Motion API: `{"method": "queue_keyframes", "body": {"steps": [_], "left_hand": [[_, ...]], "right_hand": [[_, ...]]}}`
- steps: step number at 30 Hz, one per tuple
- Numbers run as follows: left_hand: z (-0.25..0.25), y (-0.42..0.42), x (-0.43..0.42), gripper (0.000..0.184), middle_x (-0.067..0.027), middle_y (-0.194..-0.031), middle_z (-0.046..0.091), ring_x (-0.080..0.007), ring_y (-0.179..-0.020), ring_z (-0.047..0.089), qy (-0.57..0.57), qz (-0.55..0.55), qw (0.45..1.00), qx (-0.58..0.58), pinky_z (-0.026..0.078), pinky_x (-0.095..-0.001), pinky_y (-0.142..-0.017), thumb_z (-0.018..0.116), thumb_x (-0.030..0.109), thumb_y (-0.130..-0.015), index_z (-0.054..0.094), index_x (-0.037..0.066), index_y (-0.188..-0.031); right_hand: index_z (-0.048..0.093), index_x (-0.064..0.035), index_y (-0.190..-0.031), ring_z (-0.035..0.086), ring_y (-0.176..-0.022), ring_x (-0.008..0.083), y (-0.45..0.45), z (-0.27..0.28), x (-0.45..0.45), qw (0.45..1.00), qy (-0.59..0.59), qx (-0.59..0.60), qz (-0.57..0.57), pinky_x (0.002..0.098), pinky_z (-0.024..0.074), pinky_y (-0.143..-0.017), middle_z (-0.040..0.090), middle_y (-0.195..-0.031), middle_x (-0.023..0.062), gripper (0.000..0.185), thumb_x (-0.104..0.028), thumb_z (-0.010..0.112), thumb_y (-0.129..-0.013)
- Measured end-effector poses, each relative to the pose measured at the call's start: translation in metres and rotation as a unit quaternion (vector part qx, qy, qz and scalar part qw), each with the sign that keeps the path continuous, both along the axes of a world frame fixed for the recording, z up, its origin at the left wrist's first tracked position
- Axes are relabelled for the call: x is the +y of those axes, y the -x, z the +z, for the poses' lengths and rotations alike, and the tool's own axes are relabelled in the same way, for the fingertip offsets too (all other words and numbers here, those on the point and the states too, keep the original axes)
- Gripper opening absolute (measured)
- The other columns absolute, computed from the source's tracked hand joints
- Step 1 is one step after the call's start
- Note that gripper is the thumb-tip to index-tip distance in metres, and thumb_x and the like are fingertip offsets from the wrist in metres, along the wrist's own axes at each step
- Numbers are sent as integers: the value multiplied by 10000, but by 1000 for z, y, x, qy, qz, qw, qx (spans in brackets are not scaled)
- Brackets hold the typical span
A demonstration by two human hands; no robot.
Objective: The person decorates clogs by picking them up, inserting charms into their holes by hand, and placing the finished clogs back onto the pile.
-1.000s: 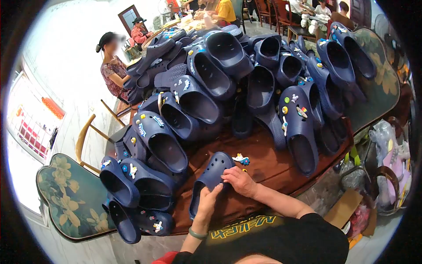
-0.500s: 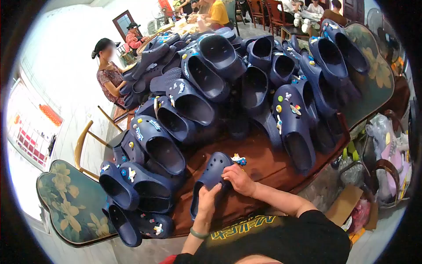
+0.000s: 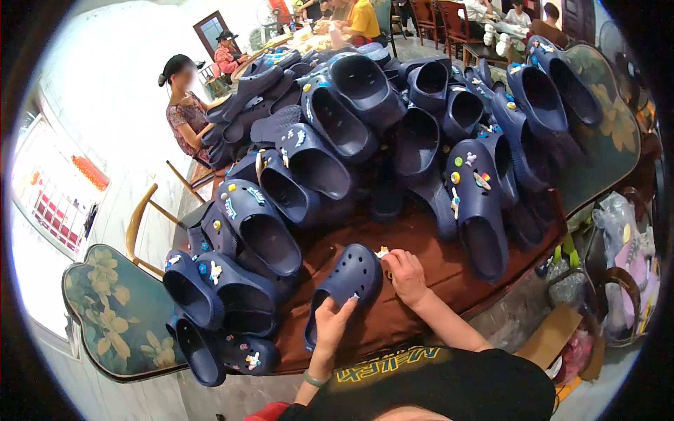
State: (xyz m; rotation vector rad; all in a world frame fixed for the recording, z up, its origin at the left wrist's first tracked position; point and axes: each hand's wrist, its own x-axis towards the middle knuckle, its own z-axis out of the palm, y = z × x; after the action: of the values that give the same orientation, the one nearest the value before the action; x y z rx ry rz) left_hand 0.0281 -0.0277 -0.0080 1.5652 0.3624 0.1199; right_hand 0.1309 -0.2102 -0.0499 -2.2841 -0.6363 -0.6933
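A navy clog (image 3: 349, 271) with holes across its upper lies on the brown-red cloth (image 3: 435, 281). My left hand (image 3: 333, 321) grips it by the side, fingers inside the opening and thumb on the upper near a small pale piece. Just right of the clog's toe, my right hand (image 3: 406, 272) has its fingertips closed at a small white and yellow charm (image 3: 382, 252). The fingers partly cover that charm. A decorated navy clog (image 3: 258, 228) stands to the left, and another with several charms (image 3: 477, 203) lies to the right.
A high pile of navy clogs (image 3: 330, 119) covers the table behind. Flowered chair backs (image 3: 116, 316) flank both sides. A person (image 3: 186, 116) sits beyond the pile at left, others at tables behind. Plastic bags (image 3: 618, 245) and cardboard (image 3: 551, 335) are at lower right.
My right hand has left the clog's side and moved right and slightly up to the loose charm. My left hand still holds the clog, whose upper is now more exposed.
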Motion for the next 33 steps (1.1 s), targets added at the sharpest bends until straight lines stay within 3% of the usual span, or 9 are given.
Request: {"method": "queue_keyframes", "body": {"steps": [4, 8, 10, 12, 14, 20, 29, 32, 33], "left_hand": [[3, 1, -1, 238, -30, -904, 676, -77, -802, 573, -18, 19, 1000, -8, 474, -240, -733, 750, 123, -827, 656, -49, -962], [3, 5, 4, 204, -20, -861, 659, -63, -780, 556, -102, 15, 993, 55, 461, -227, -697, 749, 121, -833, 654, -33, -928], [-3, 7, 5, 178, -16, -853, 650, -61, -781, 558, -44, 10, 999, 20, 457, -217, -689, 744, 107, -838, 651, -25, -911], [0, 7, 3, 142, 7, -814, 620, -49, -741, 541, 17, 14, 1000, -21, 435, -203, -650, 740, 90, -838, 642, -6, -874], [15, 6, -5, 120, 48, -744, 569, -26, -661, 505, 81, 27, 994, -67, 395, -184, -581, 739, 68, -833, 629, 25, -816], [13, 1, -7, 79, 19, -768, 603, -44, -689, 550, 139, 35, 987, -65, 423, -191, -603, 698, 38, -860, 624, 17, -843], [7, 1, 6, 121, 36, -737, 580, -28, -634, 495, 205, 21, 979, -2, 366, -182, -553, 689, 95, -875, 593, 82, -803], [-15, 2, 17, 59, -11, -916, 635, -69, -817, 568, 207, -8, 978, 28, 444, -212, -736, 640, 60, -896, 621, 26, -940], [-10, 2, 14, 71, -10, -909, 631, -85, -813, 569, 190, 7, 982, 23, 445, -224, -742, 650, 72, -888, 617, 23, -929]], "right_hand": [[630, -88, -1020, 564, -938, 284, 2, 11, 5, 996, 39, -71, -30, 383, 458, -829, 565, -1037, 101, 202, -104, 666, -822], [636, -79, -1033, 556, -930, 284, 9, 29, 9, 983, -51, -71, 163, 388, 465, -820, 564, -1029, 102, 276, -137, 728, -780], [636, -71, -1036, 557, -928, 290, 20, 34, 18, 955, -80, -12, 285, 389, 470, -813, 566, -1035, 102, 324, -154, 764, -750], [634, -68, -1056, 561, -936, 295, 28, 30, 28, 942, -80, 17, 325, 387, 482, -812, 570, -1025, 99, 406, -145, 808, -697], [634, -69, -1059, 565, -938, 294, 30, 22, 33, 942, -97, 23, 320, 387, 488, -818, 574, -1026, 98, 416, -122, 813, -688], [637, -75, -1063, 582, -896, 274, 28, 15, 34, 943, -121, 22, 309, 364, 511, -777, 583, -1018, 84, 404, -88, 796, -692], [608, -22, -1040, 588, -886, 284, 37, 14, 42, 961, -56, -94, 254, 364, 514, -774, 589, -1001, 108, 311, -44, 709, -746], [584, -22, -986, 591, -902, 311, 35, 3, 41, 958, -86, -60, 267, 395, 509, -797, 591, -987, 131, 202, 1, 630, -790], [565, -35, -948, 592, -931, 332, 31, -3, 40, 957, -119, -39, 262, 417, 502, -805, 595, -976, 138, 160, 25, 579, -801]]}}
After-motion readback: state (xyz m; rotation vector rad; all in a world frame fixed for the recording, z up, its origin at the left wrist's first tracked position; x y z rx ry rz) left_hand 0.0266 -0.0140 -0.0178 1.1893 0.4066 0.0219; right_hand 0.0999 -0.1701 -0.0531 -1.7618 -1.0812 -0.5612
